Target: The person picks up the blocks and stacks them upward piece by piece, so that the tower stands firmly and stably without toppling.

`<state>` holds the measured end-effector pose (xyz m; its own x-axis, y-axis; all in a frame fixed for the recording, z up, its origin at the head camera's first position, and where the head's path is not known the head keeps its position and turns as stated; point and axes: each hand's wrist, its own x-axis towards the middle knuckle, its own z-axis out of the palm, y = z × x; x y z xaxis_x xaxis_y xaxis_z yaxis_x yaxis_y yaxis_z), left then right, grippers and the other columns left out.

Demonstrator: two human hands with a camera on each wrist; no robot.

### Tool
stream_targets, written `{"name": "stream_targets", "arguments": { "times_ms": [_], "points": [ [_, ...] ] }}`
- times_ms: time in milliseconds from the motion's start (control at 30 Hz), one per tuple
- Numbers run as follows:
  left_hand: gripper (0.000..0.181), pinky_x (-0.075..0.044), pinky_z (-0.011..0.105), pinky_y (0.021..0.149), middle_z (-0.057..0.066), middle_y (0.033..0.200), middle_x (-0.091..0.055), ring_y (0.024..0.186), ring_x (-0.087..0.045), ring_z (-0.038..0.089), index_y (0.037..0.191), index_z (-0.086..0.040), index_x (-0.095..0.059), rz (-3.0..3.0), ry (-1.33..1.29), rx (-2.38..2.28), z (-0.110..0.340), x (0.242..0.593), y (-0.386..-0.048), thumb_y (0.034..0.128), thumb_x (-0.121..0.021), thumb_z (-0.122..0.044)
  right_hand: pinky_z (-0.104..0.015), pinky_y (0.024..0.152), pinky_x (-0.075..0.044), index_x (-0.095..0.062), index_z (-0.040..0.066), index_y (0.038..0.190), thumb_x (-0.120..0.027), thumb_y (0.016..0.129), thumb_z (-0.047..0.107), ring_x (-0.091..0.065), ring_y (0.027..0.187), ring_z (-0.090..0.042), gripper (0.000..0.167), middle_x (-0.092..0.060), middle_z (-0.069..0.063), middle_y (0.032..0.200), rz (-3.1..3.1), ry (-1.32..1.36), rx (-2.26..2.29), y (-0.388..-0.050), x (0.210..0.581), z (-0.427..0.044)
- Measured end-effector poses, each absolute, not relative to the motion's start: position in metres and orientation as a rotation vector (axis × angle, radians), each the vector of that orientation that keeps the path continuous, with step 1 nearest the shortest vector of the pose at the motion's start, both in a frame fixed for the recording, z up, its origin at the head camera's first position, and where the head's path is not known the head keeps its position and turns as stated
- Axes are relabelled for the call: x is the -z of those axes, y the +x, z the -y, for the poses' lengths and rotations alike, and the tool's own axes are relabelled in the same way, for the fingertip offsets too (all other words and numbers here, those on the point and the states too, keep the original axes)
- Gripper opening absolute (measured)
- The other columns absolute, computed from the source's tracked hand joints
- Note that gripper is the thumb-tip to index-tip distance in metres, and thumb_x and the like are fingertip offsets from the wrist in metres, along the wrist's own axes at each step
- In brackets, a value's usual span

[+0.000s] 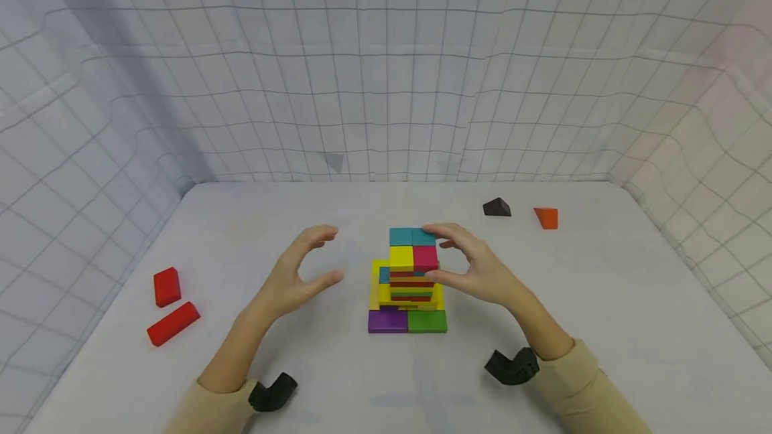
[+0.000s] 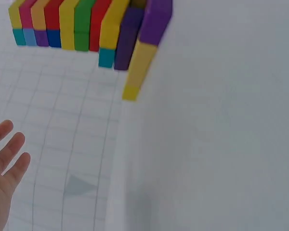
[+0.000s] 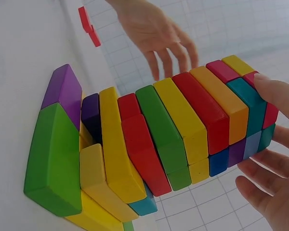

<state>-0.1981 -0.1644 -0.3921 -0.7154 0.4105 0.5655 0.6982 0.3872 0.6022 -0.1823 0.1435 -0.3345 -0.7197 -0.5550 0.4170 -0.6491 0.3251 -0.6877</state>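
A tower of colored wooden blocks (image 1: 401,258) stands on the white table, with purple and green blocks at its wider base. My right hand (image 1: 473,263) is at the tower's upper right side, thumb and fingers spread around its edge. In the right wrist view, the thumb (image 3: 279,96) overlaps the top blocks; firm contact cannot be made out. My left hand (image 1: 295,273) is held left of the tower, apart from it, thumb and fingers spread with nothing between them. In the left wrist view, the tower's side (image 2: 82,26) shows at the top.
Two red blocks lie at the left, one shorter (image 1: 167,286) and one longer (image 1: 173,323). Toward the back right are a black wedge block (image 1: 497,207) and an orange wedge block (image 1: 547,218). White gridded curtains (image 1: 398,86) surround the table's back and sides.
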Motion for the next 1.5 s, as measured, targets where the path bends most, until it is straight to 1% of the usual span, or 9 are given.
{"name": "stream_targets", "arguments": {
  "times_ms": [167,400,533,667,733,933,1167,1333,1500],
  "points": [
    [0.066,-0.031,0.007,0.093,0.01,0.122,-0.052,0.109,-0.047,0.012,0.124,-0.004,-0.051,2.43,-0.741,1.093,0.218,0.407,-0.181,0.0648,-0.079,-0.001,-0.041,0.091,-0.046,-0.046,-0.009,0.124,-0.071,0.074,-0.003,-0.047,0.113,-0.028,0.056,-0.05,-0.019,0.124,2.46,1.137,-1.377,-0.183,0.335,-0.142],
    [0.057,-0.025,-0.002,0.085,0.002,0.115,-0.052,0.104,-0.037,-0.01,0.12,-0.006,-0.054,2.572,-0.417,1.009,0.291,0.42,-0.146,0.0686,-0.078,-0.004,-0.043,0.09,-0.046,-0.046,-0.009,0.124,-0.071,0.074,-0.003,-0.047,0.113,-0.028,0.056,-0.05,-0.019,0.124,2.472,1.124,-1.382,-0.183,0.335,-0.142],
    [0.053,-0.025,-0.003,0.077,-0.001,0.114,-0.049,0.099,-0.033,-0.014,0.118,-0.008,-0.055,2.655,-0.267,0.913,0.322,0.429,-0.128,0.0702,-0.078,-0.011,-0.046,0.089,-0.046,-0.045,-0.009,0.124,-0.071,0.074,-0.003,-0.048,0.112,-0.028,0.056,-0.05,-0.02,0.124,2.468,1.127,-1.387,-0.184,0.336,-0.143],
    [0.052,-0.029,-0.004,0.068,0.006,0.109,-0.048,0.094,-0.031,-0.014,0.113,-0.005,-0.058,2.685,-0.197,0.824,0.345,0.44,-0.117,0.0665,-0.08,-0.009,-0.043,0.089,-0.047,-0.046,-0.008,0.124,-0.071,0.074,-0.003,-0.048,0.113,-0.028,0.056,-0.05,-0.019,0.125,2.47,1.125,-1.394,-0.184,0.337,-0.143],
    [0.052,-0.031,-0.004,0.066,-0.001,0.107,-0.047,0.091,-0.031,-0.014,0.111,-0.004,-0.06,2.676,-0.197,0.796,0.353,0.445,-0.113,0.064,-0.081,-0.006,-0.041,0.09,-0.047,-0.046,-0.008,0.124,-0.071,0.074,-0.003,-0.048,0.113,-0.027,0.056,-0.05,-0.018,0.125,2.468,1.123,-1.395,-0.185,0.338,-0.143],
    [0.051,-0.031,-0.007,0.068,-0.026,0.1,-0.041,0.084,-0.035,-0.015,0.107,-0.003,-0.063,2.623,-0.22,0.796,0.365,0.452,-0.11,0.0601,-0.081,0.001,-0.038,0.09,-0.047,-0.046,-0.008,0.124,-0.071,0.074,-0.003,-0.047,0.113,-0.027,0.056,-0.05,-0.018,0.125,2.463,1.127,-1.383,-0.185,0.338,-0.143],
    [0.042,-0.033,-0.005,0.064,-0.024,0.088,-0.046,0.074,-0.036,-0.012,0.102,-0.002,-0.065,2.638,-0.158,0.731,0.368,0.453,-0.11,0.0627,-0.08,-0.002,-0.044,0.088,-0.047,-0.046,-0.008,0.124,-0.071,0.074,-0.003,-0.048,0.112,-0.027,0.056,-0.05,-0.019,0.124,2.45,1.135,-1.388,-0.186,0.338,-0.143],
    [0.041,-0.034,-0.005,0.067,-0.032,0.094,-0.046,0.081,-0.04,-0.017,0.103,-0.003,-0.066,2.617,-0.19,0.804,0.36,0.446,-0.116,0.0649,-0.08,-0.004,-0.048,0.088,-0.046,-0.046,-0.009,0.124,-0.071,0.074,-0.004,-0.048,0.113,-0.027,0.056,-0.05,-0.019,0.124,2.446,1.133,-1.404,-0.186,0.339,-0.143],
    [0.038,-0.036,-0.001,0.068,-0.026,0.099,-0.05,0.083,-0.043,-0.011,0.104,-0.004,-0.067,2.551,-0.323,0.898,0.326,0.427,-0.137,0.0675,-0.077,0.001,-0.05,0.087,-0.046,-0.046,-0.009,0.124,-0.071,0.074,-0.005,-0.047,0.112,-0.028,0.055,-0.05,-0.02,0.124,2.442,1.13,-1.414,-0.185,0.338,-0.142]
  ]
}}
